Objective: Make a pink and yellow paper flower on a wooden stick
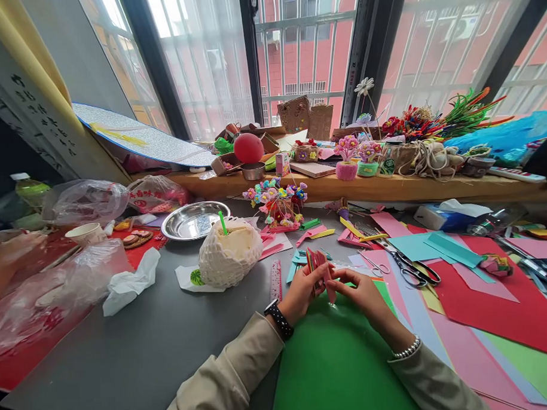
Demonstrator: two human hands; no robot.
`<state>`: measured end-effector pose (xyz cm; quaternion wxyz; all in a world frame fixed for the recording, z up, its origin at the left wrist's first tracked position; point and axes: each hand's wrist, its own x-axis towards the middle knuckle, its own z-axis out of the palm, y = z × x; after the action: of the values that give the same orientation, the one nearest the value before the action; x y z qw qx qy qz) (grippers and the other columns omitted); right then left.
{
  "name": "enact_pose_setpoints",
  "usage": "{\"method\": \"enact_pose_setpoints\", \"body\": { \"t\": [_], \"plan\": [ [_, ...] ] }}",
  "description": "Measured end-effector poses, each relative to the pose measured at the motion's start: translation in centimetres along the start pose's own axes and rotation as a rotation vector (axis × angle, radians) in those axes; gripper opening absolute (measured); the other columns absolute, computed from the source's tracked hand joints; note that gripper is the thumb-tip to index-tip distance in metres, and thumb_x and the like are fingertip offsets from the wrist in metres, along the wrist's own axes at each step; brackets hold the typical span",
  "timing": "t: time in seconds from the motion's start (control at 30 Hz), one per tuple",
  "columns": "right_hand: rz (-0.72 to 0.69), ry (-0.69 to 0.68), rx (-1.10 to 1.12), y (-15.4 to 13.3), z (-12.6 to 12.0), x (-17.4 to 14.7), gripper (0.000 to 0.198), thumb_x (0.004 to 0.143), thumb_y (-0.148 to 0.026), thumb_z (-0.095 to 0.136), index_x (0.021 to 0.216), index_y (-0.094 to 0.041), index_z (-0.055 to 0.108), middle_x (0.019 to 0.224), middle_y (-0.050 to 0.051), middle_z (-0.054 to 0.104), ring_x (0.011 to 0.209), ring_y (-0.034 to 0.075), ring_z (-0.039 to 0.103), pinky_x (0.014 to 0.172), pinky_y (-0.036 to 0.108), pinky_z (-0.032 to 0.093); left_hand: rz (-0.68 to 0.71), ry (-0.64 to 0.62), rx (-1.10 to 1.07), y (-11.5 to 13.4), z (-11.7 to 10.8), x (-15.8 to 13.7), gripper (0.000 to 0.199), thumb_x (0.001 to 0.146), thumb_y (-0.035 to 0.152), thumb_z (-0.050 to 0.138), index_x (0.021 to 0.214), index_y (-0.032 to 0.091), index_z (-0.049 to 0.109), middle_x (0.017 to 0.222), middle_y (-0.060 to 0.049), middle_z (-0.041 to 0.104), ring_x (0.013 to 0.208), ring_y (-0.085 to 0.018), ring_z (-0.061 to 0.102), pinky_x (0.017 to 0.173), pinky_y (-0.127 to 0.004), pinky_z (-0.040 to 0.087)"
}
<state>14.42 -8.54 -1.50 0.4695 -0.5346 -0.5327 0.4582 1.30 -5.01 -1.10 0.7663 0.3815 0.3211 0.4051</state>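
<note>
Over a large green sheet of paper [337,364], my left hand [299,292] is closed around a small bundle of folded coloured paper strips [318,261], mostly pink and red with some other colours along the edge. My right hand [360,296] pinches the lower end of a pink piece of the same bundle between thumb and fingers. Fingers partly cover the bundle, so its full shape is hidden. Just behind the hands lie turquoise paper strips [296,265]. A pink ruler [276,280] rests left of my left hand.
Black-handled scissors [413,270] and a smaller pair [374,265] lie to the right among coloured sheets, including a red one [483,293]. A netted coconut with a straw [231,254] and a metal plate [196,221] stand left. Another person's hand [17,256] shows at far left.
</note>
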Motion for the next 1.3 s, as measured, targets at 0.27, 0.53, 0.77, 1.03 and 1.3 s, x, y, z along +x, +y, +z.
{"method": "enact_pose_setpoints", "body": {
  "t": [0.27,0.53,0.77,1.03,1.3],
  "plan": [
    [-0.116,-0.052,-0.154,-0.6,-0.2,-0.5,0.023,0.070,-0.040,0.058,0.079,-0.021,0.066,0.069,0.002,0.067,0.071,0.020,0.060,0.068,0.032,0.044,0.054,0.002,0.116,-0.2,-0.3,0.0,0.050,0.057,0.045,0.068,0.093,0.011,0.060,0.068,-0.001,0.058,0.042,-0.001,0.032,0.042,-0.018,0.019],
    [-0.291,0.021,-0.692,-0.4,-1.9,-0.3,0.009,0.070,-0.026,0.056,0.070,-0.022,0.064,0.070,0.003,0.065,0.066,0.020,0.058,0.062,0.031,0.042,0.346,0.118,0.602,2.8,-2.3,-0.7,0.029,0.060,0.035,0.067,0.081,0.015,0.066,0.075,-0.004,0.062,0.060,-0.011,0.049,0.058,-0.022,0.035],
    [-0.397,-0.120,-1.153,0.4,-1.6,-0.3,0.016,0.075,-0.015,0.049,0.068,-0.019,0.063,0.070,0.008,0.064,0.068,0.021,0.058,0.059,0.030,0.039,0.615,-0.210,1.248,1.5,-3.8,-1.4,0.022,0.074,0.021,0.054,0.091,0.024,0.066,0.087,-0.007,0.057,0.074,-0.015,0.051,0.068,-0.024,0.037],
    [-0.506,-0.069,-1.086,2.3,-2.3,-0.4,0.017,0.079,-0.021,0.049,0.073,-0.020,0.065,0.071,0.008,0.063,0.067,0.020,0.057,0.060,0.029,0.040,0.753,-0.236,1.598,0.4,-3.9,-1.4,0.024,0.079,0.012,0.040,0.080,0.017,0.064,0.075,-0.006,0.054,0.067,-0.014,0.049,0.059,-0.023,0.037],
    [-0.607,0.037,-0.953,3.9,-2.4,-0.9,0.024,0.084,-0.028,0.043,0.082,-0.019,0.065,0.074,0.007,0.062,0.071,0.018,0.056,0.063,0.029,0.044,0.634,-0.163,1.547,0.3,-4.2,-0.7,0.028,0.079,0.017,0.045,0.104,0.016,0.056,0.093,-0.008,0.052,0.083,-0.015,0.051,0.074,-0.028,0.043]
  ]
}}
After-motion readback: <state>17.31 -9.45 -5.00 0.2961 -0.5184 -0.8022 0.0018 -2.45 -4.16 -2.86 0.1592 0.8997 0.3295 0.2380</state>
